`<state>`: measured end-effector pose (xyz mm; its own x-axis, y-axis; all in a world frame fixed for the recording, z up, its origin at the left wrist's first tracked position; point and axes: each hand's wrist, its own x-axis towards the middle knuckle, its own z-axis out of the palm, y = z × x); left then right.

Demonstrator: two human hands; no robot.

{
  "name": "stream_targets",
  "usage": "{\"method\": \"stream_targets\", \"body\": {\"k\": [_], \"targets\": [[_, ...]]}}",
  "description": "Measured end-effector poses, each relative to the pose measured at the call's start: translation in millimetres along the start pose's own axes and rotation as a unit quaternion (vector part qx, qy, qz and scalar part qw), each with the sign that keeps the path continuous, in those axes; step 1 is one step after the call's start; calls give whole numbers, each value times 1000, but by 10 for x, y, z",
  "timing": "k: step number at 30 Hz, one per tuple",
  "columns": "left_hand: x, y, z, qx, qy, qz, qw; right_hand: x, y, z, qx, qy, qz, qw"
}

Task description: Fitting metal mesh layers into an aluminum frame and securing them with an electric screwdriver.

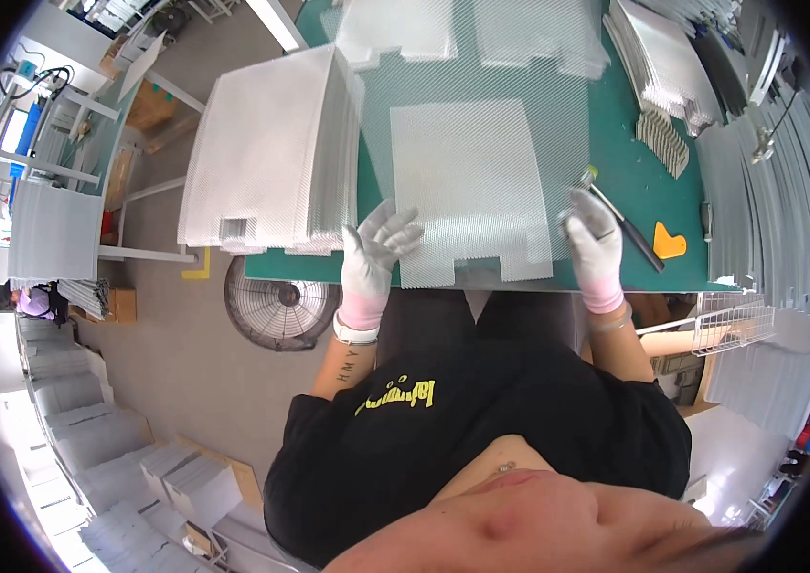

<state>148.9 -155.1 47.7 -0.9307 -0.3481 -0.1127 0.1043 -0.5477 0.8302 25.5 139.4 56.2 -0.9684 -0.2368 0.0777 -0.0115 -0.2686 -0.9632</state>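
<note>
One notched mesh sheet (467, 181) lay on one green table (649, 196), right in front of the person. One bigger mesh sheet (567, 124) spread out under it; I could not tell if more layers were there.

Two gloved hands were near it. The left hand (381, 253) was at eight o'clock from the notched sheet, wide open with its fingers apart. It had hold of nothing, and I could not tell if its fingertips touched the sheet's edge. The right hand (593, 234) was at four o'clock, half open with its fingers a little bent. Nothing showed in it.

One tall mesh stack (262, 143) stood between nine and ten o'clock. Two more notched mesh pieces (395, 29) lay at eleven and one o'clock. One hammer (642, 246) and one yellow scraper (670, 241) lay between three and four o'clock, past the right hand. One round fan (283, 296) was at eight o'clock, beyond the left hand.
</note>
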Motion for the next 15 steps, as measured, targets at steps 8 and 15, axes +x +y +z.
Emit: {"method": "stream_targets", "body": {"k": [8,15], "targets": [[-110,-206,267,481,89,96,867,-212,29,156,-354,-50,-120,926],[49,-230,217,608,66,15,791,-232,237,116,-437,-52,-96,893]]}}
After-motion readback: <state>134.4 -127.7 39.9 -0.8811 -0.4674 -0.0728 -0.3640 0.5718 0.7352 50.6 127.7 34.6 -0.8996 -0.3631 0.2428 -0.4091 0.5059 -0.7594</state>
